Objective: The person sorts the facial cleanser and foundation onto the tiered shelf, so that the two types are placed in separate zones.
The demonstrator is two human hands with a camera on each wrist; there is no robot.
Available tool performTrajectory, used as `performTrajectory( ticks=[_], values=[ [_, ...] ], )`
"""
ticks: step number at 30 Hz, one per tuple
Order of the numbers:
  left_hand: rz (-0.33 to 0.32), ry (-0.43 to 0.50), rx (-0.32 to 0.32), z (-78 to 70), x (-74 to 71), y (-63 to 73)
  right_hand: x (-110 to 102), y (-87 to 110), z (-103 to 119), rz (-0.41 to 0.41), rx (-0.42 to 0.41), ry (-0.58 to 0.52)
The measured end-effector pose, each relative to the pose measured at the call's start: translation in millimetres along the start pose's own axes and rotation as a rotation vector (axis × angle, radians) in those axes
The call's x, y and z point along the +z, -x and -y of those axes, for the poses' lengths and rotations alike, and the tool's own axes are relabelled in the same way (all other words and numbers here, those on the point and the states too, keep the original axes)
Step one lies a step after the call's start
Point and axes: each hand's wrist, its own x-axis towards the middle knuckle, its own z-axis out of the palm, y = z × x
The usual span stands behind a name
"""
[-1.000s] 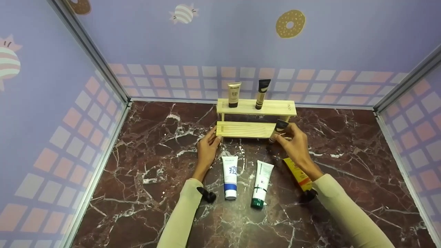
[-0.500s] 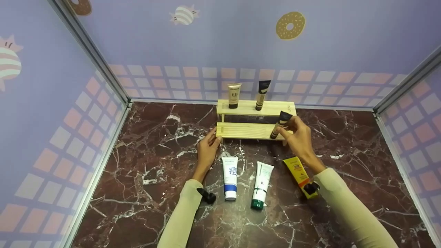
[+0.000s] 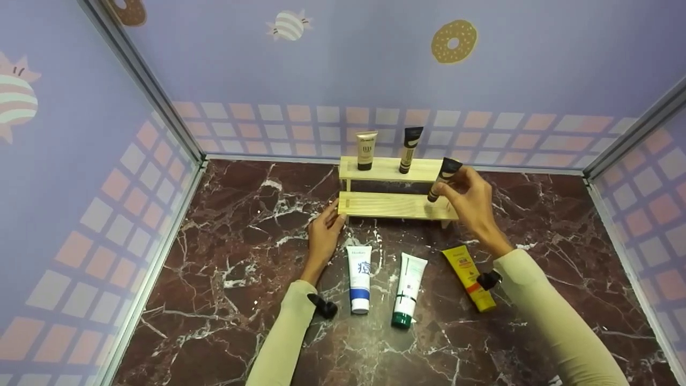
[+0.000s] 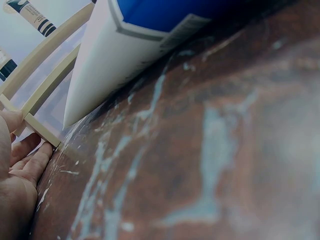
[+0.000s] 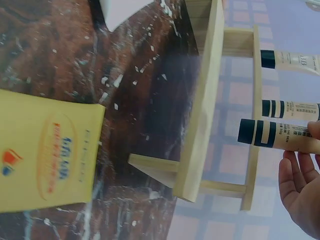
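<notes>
My right hand [image 3: 471, 201] pinches a small beige cosmetic tube with black ends [image 5: 280, 136]. It holds the tube tilted, cap down, above the right part of the two-tier wooden rack [image 3: 380, 205]. In the right wrist view, a gap shows between the cap and the lower shelf [image 5: 202, 110]. My left hand [image 3: 322, 236] grips the left end of that lower shelf, thumb and fingers about its corner in the left wrist view. Two tubes stand cap down on the upper shelf: a gold BB tube [image 3: 366, 151] and a black-and-beige tube [image 3: 409, 151].
In front of the rack, three larger tubes lie on the dark marbled surface [image 3: 241, 332]: a white-and-blue tube [image 3: 359, 276], a white tube with a green cap [image 3: 409, 287] and a yellow tube [image 3: 468, 273]. A patterned wall [image 3: 375, 64] rises closely behind the rack.
My right hand has lifted the small tube from the front of the lower shelf, moving it up and back toward the upper one. The left hand stays at the rack's left end.
</notes>
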Motion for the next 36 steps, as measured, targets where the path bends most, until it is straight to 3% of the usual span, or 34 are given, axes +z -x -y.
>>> performTrajectory(
  ticks=[9, 17, 23, 36],
  values=[
    [0.013, -0.030, 0.007, 0.3, -2.3, 1.2, -2.4, -17.1, 9.1, 0.001, -0.022, -0.020],
    [0.013, -0.020, -0.004, 1.9, -1.3, 1.4, -6.6, -31.3, 19.5, -0.008, 0.011, -0.022],
    [0.008, -0.021, -0.011, 1.0, -1.5, 2.2, -5.3, -44.1, 19.1, -0.024, -0.030, 0.024],
    [-0.025, 0.021, 0.009, 0.9, 3.8, 0.6, -3.9, -63.2, 15.5, 0.021, -0.071, 0.034]
  ],
)
